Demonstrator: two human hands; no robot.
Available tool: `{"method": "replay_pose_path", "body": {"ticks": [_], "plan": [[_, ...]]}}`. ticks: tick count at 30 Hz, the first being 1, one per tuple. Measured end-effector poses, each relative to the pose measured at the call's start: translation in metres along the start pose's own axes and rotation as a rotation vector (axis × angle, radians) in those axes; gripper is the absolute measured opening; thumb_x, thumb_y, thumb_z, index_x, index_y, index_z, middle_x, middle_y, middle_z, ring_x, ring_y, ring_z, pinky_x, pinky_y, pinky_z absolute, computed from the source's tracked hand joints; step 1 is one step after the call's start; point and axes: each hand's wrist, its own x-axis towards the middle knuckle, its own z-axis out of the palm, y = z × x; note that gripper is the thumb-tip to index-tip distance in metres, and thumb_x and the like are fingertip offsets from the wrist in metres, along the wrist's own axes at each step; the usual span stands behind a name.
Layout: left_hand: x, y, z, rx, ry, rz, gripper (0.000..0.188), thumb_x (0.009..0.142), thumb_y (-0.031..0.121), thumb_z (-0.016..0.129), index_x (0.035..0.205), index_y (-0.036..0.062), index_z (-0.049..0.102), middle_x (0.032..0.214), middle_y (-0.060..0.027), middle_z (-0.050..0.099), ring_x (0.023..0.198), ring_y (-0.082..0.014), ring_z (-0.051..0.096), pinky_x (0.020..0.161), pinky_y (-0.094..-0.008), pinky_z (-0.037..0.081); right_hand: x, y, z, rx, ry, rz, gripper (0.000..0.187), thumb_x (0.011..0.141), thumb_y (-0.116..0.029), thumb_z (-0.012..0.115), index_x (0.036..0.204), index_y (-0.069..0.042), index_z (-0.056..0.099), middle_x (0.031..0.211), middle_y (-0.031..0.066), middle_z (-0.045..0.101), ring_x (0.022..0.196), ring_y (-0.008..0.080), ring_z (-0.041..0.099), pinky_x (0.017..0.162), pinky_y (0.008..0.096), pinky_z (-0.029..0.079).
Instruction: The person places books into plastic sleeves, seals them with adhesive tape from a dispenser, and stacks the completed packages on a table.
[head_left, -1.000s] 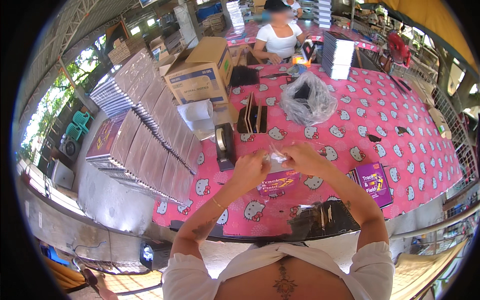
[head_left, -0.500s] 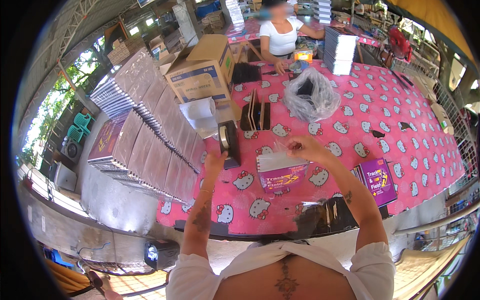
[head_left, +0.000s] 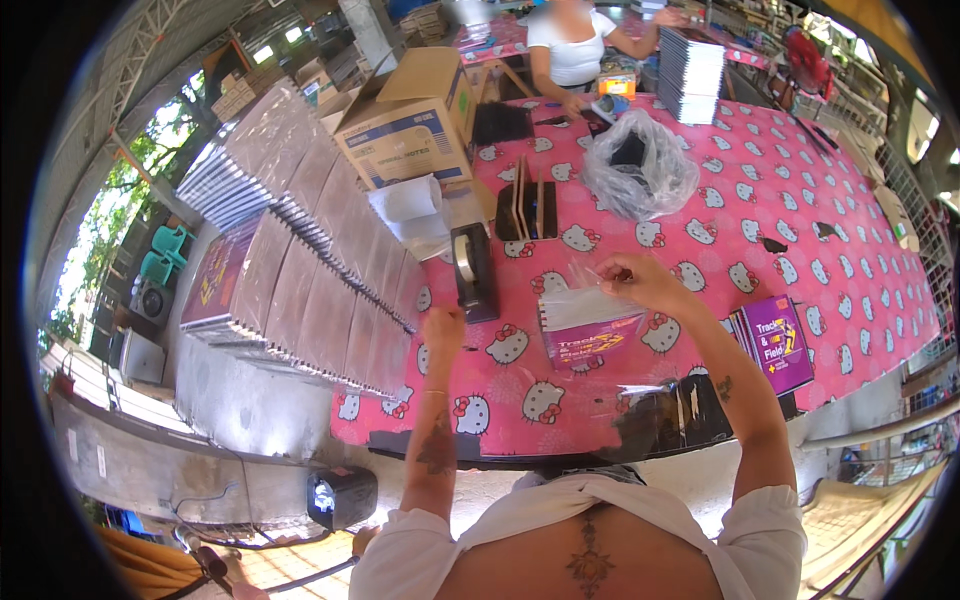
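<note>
A purple spiral notebook pack (head_left: 592, 342) in clear plastic lies on the pink table in front of me. My right hand (head_left: 640, 281) is closed at its far edge, pinching the loose clear plastic flap that rises above the white top part. My left hand (head_left: 443, 328) is curled shut just on the near side of a black tape dispenser (head_left: 474, 272), apart from it. Whether a piece of tape is between its fingers is too small to tell.
Tall stacks of wrapped notebooks (head_left: 310, 280) stand left, beside an open carton (head_left: 405, 130). Beyond are a black divided holder (head_left: 527, 212) and a crumpled clear plastic bag (head_left: 640, 170). More purple notebooks (head_left: 775, 345) lie right. A co-worker (head_left: 575, 50) stands across the table.
My left hand has drawn back toward me from the tape dispenser. My right hand stays at the plastic flap. The whole view has shifted slightly, and the co-worker's arms have moved.
</note>
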Motion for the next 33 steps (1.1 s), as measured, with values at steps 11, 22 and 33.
{"method": "replay_pose_path", "body": {"ticks": [11, 22, 33], "plan": [[0.082, 0.255, -0.066, -0.042, -0.744, 1.271, 0.016, 0.082, 0.018, 0.075, 0.09, 0.0048, 0.072, 0.074, -0.0098, 0.067, 0.07, -0.0227, 0.064, 0.067, -0.0323, 0.05, -0.008, -0.002, -0.003, -0.122, 0.068, -0.002, 0.045, 0.084, -0.018, 0.073, 0.126, -0.007, 0.059, 0.095, 0.0112, 0.07, 0.087, 0.02, 0.067, 0.076, 0.0358, 0.053], [0.048, 0.226, -0.036, -0.579, -0.949, 0.476, 0.046, 0.098, 0.034, 0.058, 0.127, -0.0019, 0.06, 0.117, -0.0149, 0.066, 0.11, -0.0194, 0.061, 0.094, -0.0354, 0.047, -0.016, -0.007, 0.008, -0.094, 0.27, -0.061, 0.047, 0.084, -0.015, 0.071, 0.128, -0.007, 0.058, 0.1, 0.0116, 0.062, 0.09, 0.0217, 0.063, 0.079, 0.0357, 0.052], [-0.045, 0.275, -0.062, 0.006, -0.402, 0.836, 0.057, 0.067, 0.04, 0.085, 0.098, -0.0002, 0.059, 0.104, -0.0203, 0.066, 0.095, -0.036, 0.066, 0.083, -0.0403, 0.053, -0.1, 0.028, 0.17, 0.662, -0.609, 0.055, 0.041, 0.101, -0.031, 0.057, 0.133, -0.005, 0.054, 0.13, 0.0057, 0.058, 0.113, 0.022, 0.059, 0.096, 0.0372, 0.048]]}}
